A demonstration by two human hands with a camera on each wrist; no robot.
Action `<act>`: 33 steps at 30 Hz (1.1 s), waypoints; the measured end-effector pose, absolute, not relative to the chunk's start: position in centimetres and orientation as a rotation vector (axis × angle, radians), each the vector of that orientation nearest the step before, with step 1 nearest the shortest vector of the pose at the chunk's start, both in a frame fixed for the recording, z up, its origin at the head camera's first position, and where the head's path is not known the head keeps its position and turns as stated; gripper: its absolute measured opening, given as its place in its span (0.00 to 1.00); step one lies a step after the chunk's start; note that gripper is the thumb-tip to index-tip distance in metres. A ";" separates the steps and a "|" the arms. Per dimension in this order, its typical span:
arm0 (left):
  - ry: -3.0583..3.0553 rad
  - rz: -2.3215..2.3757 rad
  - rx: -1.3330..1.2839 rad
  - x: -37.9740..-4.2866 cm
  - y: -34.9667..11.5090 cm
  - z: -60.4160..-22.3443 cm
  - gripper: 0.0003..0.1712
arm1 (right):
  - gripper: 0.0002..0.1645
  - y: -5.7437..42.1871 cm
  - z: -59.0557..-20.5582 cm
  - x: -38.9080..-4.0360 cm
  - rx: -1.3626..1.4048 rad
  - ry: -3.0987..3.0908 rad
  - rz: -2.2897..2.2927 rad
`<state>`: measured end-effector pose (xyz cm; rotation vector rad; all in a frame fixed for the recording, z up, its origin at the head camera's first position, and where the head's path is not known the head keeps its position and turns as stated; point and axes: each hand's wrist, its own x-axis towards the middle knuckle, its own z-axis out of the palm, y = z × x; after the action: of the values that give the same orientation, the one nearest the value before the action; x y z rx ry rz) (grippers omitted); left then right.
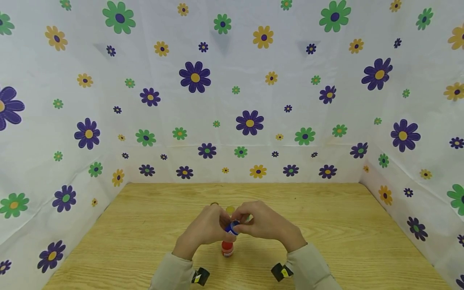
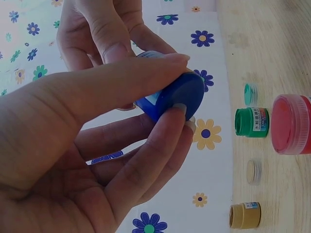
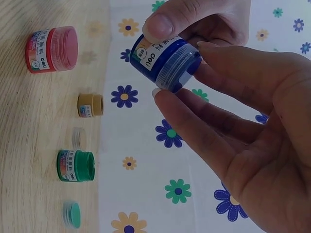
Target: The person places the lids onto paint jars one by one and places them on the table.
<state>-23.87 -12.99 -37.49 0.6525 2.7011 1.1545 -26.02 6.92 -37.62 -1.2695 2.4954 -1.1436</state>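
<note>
A blue paint jar [image 3: 150, 53] is tilted in the air above the table, its clear ridged lid [image 3: 170, 68] on the mouth end. My left hand [image 1: 207, 226] grips the jar by its body, thumb on one side and fingers on the other. On the lid's rim, my right hand [image 1: 264, 221] pinches with thumb and fingertips. In the head view the hands hide part of the jar. Below them a red paint jar [image 1: 227, 249] stands upright with its lid on.
Farther back on the wooden table [image 1: 145, 241] stand an uncapped green jar [image 3: 75, 166] and an uncapped ochre jar [image 3: 90, 106]. The green lid [image 3: 73, 214] and the ochre jar's lid [image 3: 78, 138] lie beside them. Flower-patterned cloth [image 1: 232, 104] hangs around the table's back and sides.
</note>
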 end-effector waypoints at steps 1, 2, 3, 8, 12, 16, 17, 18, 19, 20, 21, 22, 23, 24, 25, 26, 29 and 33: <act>2.701 1.154 0.650 -23.9 -13.0 -37.5 0.12 | 0.10 6.9 -37.6 -26.0 -1.269 2.497 -1.145; 2.700 1.154 0.649 -23.9 -13.0 -37.5 0.12 | 0.11 6.9 -37.6 -26.0 -1.267 2.497 -1.147; 2.700 1.153 0.648 -24.0 -13.1 -37.5 0.13 | 0.11 7.0 -37.5 -26.0 -1.266 2.497 -1.150; 2.704 1.144 0.652 -24.1 -13.1 -37.5 0.11 | 0.12 7.0 -37.4 -25.9 -1.282 2.486 -1.163; 2.710 1.140 0.658 -24.1 -13.1 -37.5 0.12 | 0.12 7.0 -37.5 -25.9 -1.308 2.464 -1.172; 2.708 1.139 0.661 -24.0 -13.1 -37.5 0.11 | 0.12 6.9 -37.5 -25.9 -1.320 2.448 -1.182; 2.706 1.141 0.661 -24.0 -13.1 -37.5 0.11 | 0.12 6.9 -37.6 -25.9 -1.325 2.450 -1.181; 2.705 1.142 0.663 -24.0 -13.1 -37.5 0.11 | 0.11 6.9 -37.6 -25.9 -1.326 2.455 -1.177; 2.702 1.145 0.666 -24.0 -13.0 -37.5 0.10 | 0.11 6.9 -37.6 -25.9 -1.326 2.460 -1.171; 2.702 1.144 0.664 -24.0 -13.0 -37.6 0.10 | 0.11 6.9 -37.6 -25.9 -1.325 2.464 -1.166; 2.699 1.147 0.666 -24.0 -13.0 -37.6 0.10 | 0.11 6.9 -37.6 -25.9 -1.325 2.469 -1.161; 2.698 1.149 0.666 -24.0 -13.0 -37.6 0.09 | 0.10 6.9 -37.6 -26.0 -1.326 2.473 -1.156; 2.698 1.148 0.667 -24.0 -13.0 -37.6 0.09 | 0.10 6.9 -37.6 -26.0 -1.326 2.476 -1.152; 2.700 1.144 0.665 -24.0 -13.0 -37.6 0.09 | 0.09 6.9 -37.6 -26.0 -1.326 2.480 -1.146; 2.701 1.143 0.663 -24.0 -13.0 -37.6 0.09 | 0.09 6.9 -37.6 -26.0 -1.326 2.482 -1.142; 2.702 1.140 0.661 -24.0 -13.0 -37.6 0.09 | 0.09 6.9 -37.6 -26.0 -1.323 2.485 -1.138; 2.704 1.134 0.654 -24.1 -13.0 -37.7 0.09 | 0.09 7.0 -37.6 -26.0 -1.319 2.500 -1.122; 2.703 1.134 0.652 -24.1 -12.9 -37.7 0.10 | 0.10 7.1 -37.6 -26.0 -1.300 2.513 -1.107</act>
<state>-24.10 -12.89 -37.68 0.6518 2.7034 1.1338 -26.01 7.09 -37.59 -1.3003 2.5135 -1.1068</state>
